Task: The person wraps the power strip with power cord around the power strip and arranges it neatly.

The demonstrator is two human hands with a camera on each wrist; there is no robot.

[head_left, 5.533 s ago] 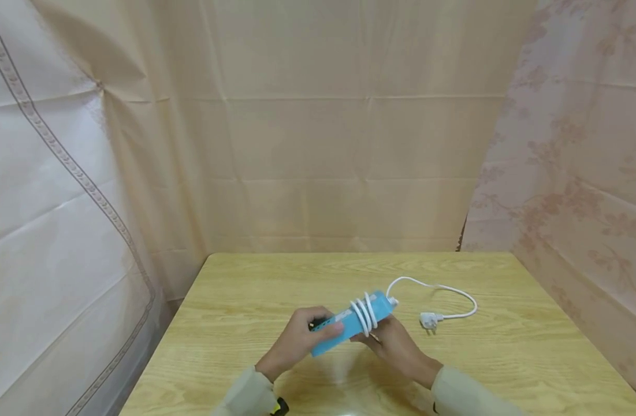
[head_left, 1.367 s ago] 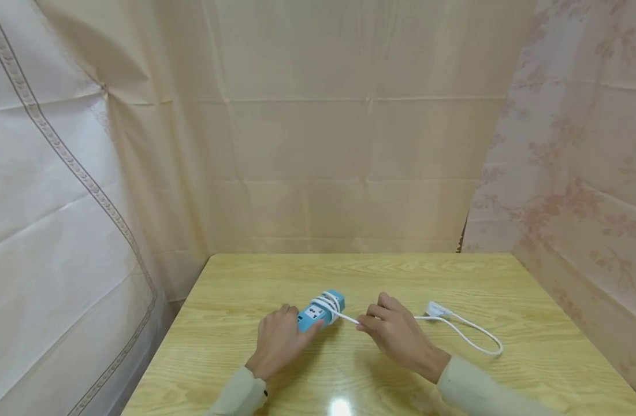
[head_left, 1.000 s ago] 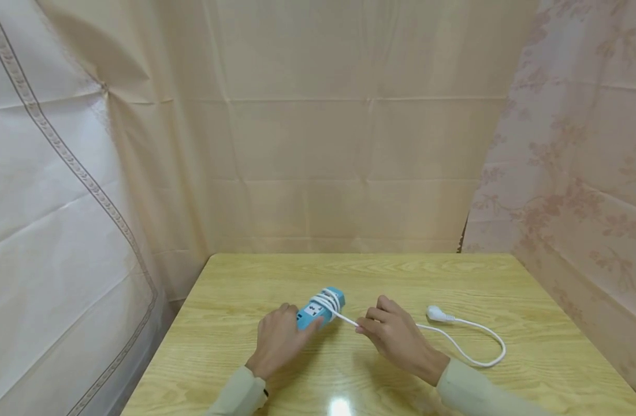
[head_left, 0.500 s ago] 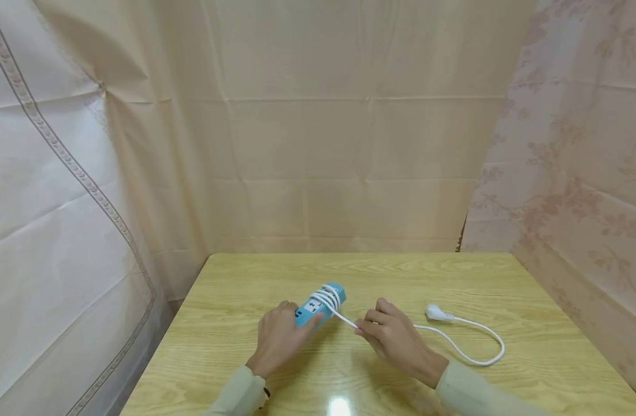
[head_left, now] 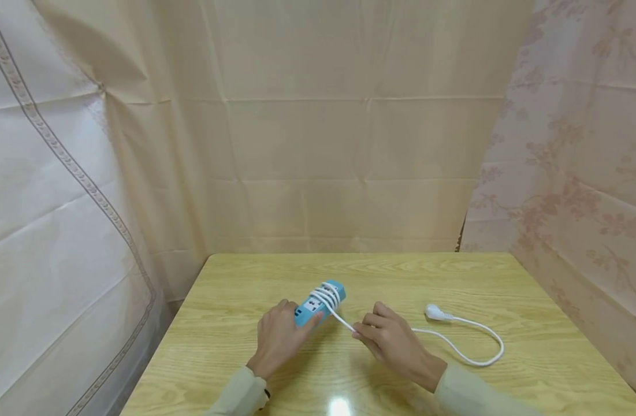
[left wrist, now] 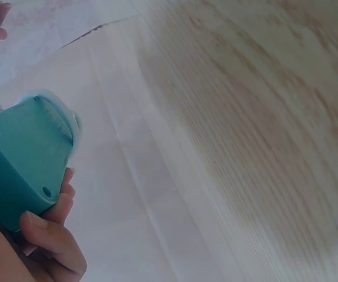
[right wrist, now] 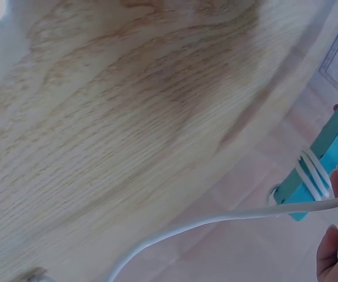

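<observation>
- Strip (head_left: 311,305): up off the table (head_left: 234,283) by the look of it, bit left of the table's middle, socket side up, slanting away to the right. Probably angled that way for a clear look at the coils.
- Left hand (head_left: 278,335): curled round the near end, thumb along the side. Likely holding low to leave the far half free and stop any twisting.
- Cord (right wrist: 233,215): wrapped a few times round the far half, then out pretty straight towards the table's near edge. Seems snug, maybe from a light pull.
- Right hand (head_left: 393,341): pinching the cord between fingertips, just right of the table's middle. Close in, so presumably not much slack.
- Plug (head_left: 434,312): lying on the table's right side, past a loose bend. Not in either hand, probably just parked out of the way.
</observation>
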